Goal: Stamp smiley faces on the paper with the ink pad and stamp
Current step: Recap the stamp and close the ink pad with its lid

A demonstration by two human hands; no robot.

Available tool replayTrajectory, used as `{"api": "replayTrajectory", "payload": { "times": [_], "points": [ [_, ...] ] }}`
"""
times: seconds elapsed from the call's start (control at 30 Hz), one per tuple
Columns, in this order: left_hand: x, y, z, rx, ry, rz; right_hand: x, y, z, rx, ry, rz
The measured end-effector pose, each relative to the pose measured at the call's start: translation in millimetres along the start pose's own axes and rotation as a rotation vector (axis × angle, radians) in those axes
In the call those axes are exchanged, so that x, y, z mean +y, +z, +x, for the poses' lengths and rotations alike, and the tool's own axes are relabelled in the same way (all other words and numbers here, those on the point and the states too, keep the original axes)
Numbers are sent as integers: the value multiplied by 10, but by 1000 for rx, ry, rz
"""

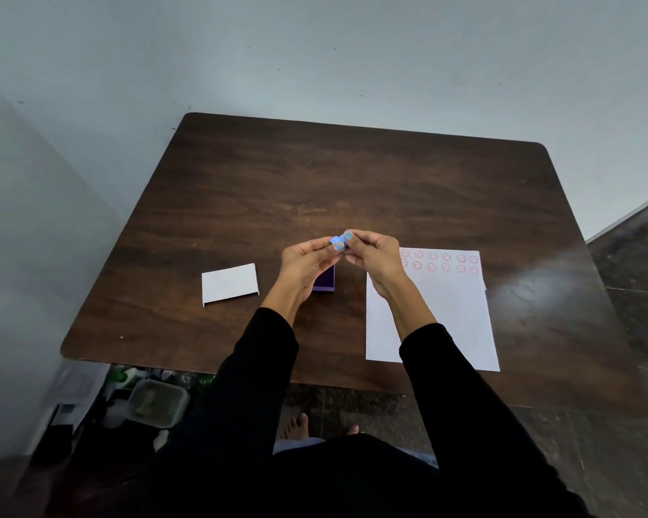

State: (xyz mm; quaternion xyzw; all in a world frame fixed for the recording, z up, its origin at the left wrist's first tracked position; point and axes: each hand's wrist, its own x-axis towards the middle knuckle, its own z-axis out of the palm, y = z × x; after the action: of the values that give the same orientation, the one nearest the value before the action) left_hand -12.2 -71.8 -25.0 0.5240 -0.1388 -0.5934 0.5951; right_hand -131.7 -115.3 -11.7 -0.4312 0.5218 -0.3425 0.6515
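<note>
A small light-blue stamp (336, 241) is pinched between the fingertips of both hands, held above the middle of the dark wooden table (240, 188). My left hand (307, 265) grips it from the left, my right hand (375, 256) from the right. Below my left hand a purple ink pad (324, 284) lies on the table, mostly hidden by the hand. To the right lies a white paper (449, 319) with two rows of red smiley faces (446, 262) along its far edge; my right wrist covers its left part.
A white lid or card (229, 283) lies on the table left of the ink pad. Under the table's near left edge stand a plastic container (158, 403) and bottles. A grey wall runs behind the table. My bare feet show on the dark floor.
</note>
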Motion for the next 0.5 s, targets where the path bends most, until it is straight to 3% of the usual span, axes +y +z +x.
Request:
{"api": "replayTrajectory", "payload": {
  "times": [0.3,0.5],
  "points": [
    [-43,-23,-30,54,-42,139,97,25,-16,74,0,-147],
    [1,-142,1,332,42,159,215,-88,-87,124,-182,-676]
  ]
}}
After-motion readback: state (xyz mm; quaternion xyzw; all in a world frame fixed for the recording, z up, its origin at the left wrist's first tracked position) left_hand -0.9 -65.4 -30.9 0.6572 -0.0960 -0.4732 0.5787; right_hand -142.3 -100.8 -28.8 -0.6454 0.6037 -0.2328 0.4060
